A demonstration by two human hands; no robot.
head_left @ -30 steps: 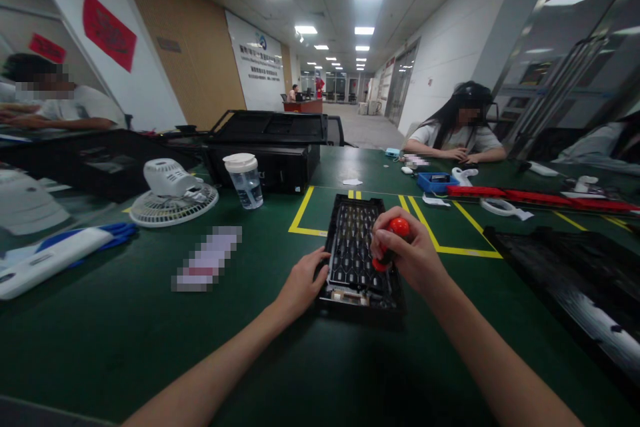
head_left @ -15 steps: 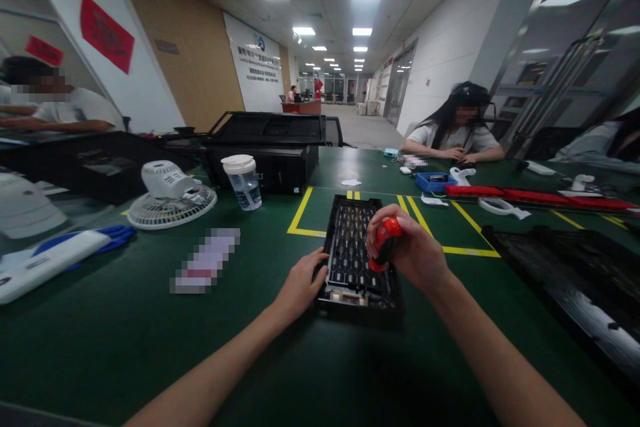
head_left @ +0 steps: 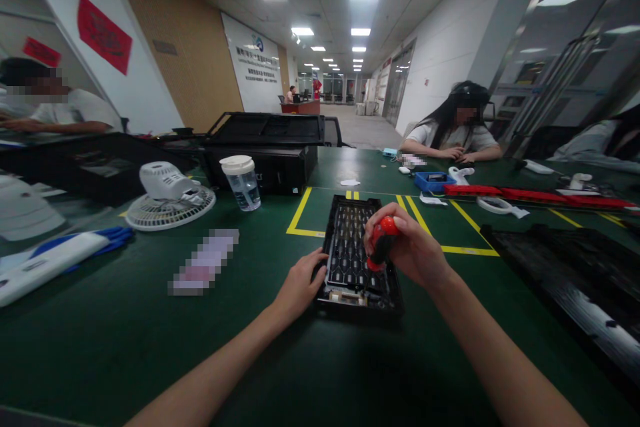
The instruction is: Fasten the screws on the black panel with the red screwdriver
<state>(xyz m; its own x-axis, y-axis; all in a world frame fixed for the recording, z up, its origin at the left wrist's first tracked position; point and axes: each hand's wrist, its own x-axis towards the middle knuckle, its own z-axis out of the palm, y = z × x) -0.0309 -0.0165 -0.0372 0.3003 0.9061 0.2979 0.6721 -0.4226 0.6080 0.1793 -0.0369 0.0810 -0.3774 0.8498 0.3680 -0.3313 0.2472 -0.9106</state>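
1. In front of you lies the dark green table [head_left: 250,360], marked with yellow tape lines [head_left: 299,210].
2. A long, flat black casing [head_left: 545,267] lies toward the table's right edge.
3. A boxy black case [head_left: 280,170] stands toward the far edge, left of centre.
4. A white plastic fan [head_left: 167,190] lies grille-down, toward the far left corner.
5. The black rectangular frame with honeycomb-like cells [head_left: 347,247] lies flat between your hands, inward from the middle of the near edge.
6. A clear cup with an off-white lid [head_left: 243,183] stands just in front of the case.
7. Your left hand [head_left: 300,280] is loosely bent against the frame's left side; I cannot tell whether it grips.
8. Your right hand [head_left: 413,247] is curled closed around the red-and-black rounded tool handle [head_left: 384,240], upright over the frame's right half; its tip is unclear.
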